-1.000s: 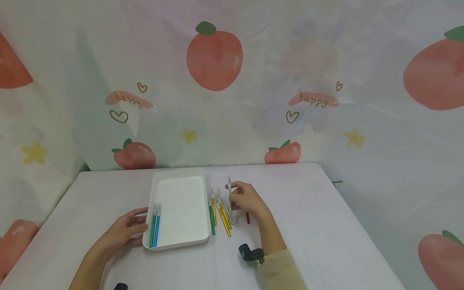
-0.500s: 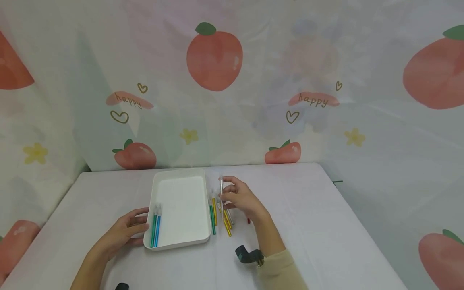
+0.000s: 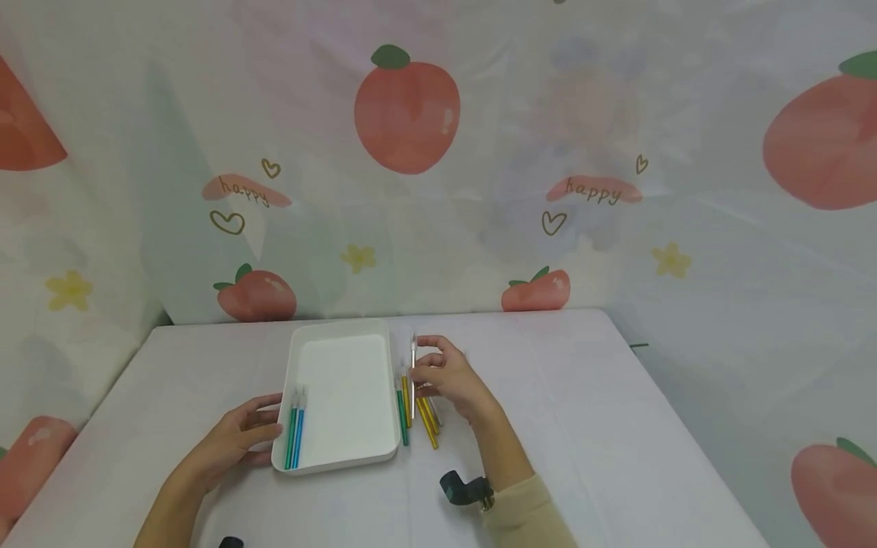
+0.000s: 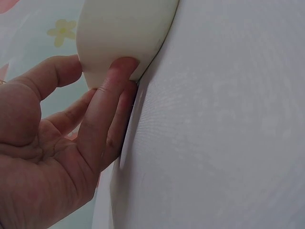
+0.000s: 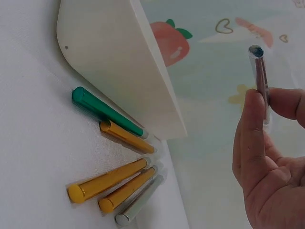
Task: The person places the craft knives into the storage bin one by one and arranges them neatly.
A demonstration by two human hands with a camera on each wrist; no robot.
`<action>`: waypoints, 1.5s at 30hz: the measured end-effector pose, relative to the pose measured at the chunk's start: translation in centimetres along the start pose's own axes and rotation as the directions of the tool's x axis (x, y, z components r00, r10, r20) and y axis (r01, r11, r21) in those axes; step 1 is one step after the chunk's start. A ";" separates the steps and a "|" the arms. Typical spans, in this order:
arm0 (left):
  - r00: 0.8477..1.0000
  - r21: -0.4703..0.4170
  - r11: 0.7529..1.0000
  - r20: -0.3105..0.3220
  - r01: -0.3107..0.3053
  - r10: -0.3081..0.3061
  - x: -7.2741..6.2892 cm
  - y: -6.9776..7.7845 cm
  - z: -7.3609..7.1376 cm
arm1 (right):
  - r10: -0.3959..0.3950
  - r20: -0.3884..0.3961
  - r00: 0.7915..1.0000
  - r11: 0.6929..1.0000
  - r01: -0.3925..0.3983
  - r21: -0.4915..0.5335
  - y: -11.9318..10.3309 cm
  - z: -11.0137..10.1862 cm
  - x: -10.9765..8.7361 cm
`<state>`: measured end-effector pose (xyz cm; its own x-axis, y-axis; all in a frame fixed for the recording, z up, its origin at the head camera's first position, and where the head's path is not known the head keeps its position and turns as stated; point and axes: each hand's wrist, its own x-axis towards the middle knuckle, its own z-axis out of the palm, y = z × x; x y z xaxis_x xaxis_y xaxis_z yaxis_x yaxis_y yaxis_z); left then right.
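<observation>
My right hand (image 3: 448, 379) pinches a silver craft knife (image 3: 414, 380) between thumb and fingers, holding it lengthwise just right of the tray; the right wrist view shows the round butt end of this silver knife (image 5: 259, 71). The white tray (image 3: 342, 459) lies left of it. Along the tray's left wall rest the fingertips of my left hand (image 3: 236, 438), touching the outer side of the white tray (image 4: 114, 33). Inside the tray, at its lower left, a green craft knife (image 3: 291, 438) and a blue craft knife (image 3: 298, 438) lie side by side with clear caps.
Between tray and right hand lie several more knives: a green one (image 5: 107, 110), yellow ones (image 5: 112, 179) and another silver one (image 5: 140, 200), partly hidden by the hand in the head view. A patterned cloth (image 3: 445, 243) stands behind the white table (image 3: 582, 426).
My right hand has moved left with the silver knife, from over the right side of the loose knives to near the tray's right wall. The left hand stays at the tray.
</observation>
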<state>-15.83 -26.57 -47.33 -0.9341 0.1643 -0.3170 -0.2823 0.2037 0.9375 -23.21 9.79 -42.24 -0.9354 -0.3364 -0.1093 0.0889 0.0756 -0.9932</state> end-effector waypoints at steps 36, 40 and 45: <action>1.000 -0.009 1.000 0.001 -0.006 0.006 0.1 -0.1 -0.1 | 0.017 0.129 0.992 1.000 -0.019 0.009 0.5 5.9 1.8; 1.000 -0.013 1.000 0.000 -0.004 0.004 0.0 0.0 0.0 | 0.019 0.148 0.989 1.000 -0.022 0.018 0.5 6.8 2.0; 1.000 -0.017 1.000 0.002 -0.006 0.006 -0.1 0.2 0.0 | 0.037 0.154 0.987 0.999 -0.042 0.027 0.7 7.8 2.2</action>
<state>-15.81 -26.52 -47.15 -0.9354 0.1675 -0.3113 -0.2800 0.1867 0.9417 -22.54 1.74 -43.49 -0.8673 -0.4743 -0.1514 0.1371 0.0647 -0.9884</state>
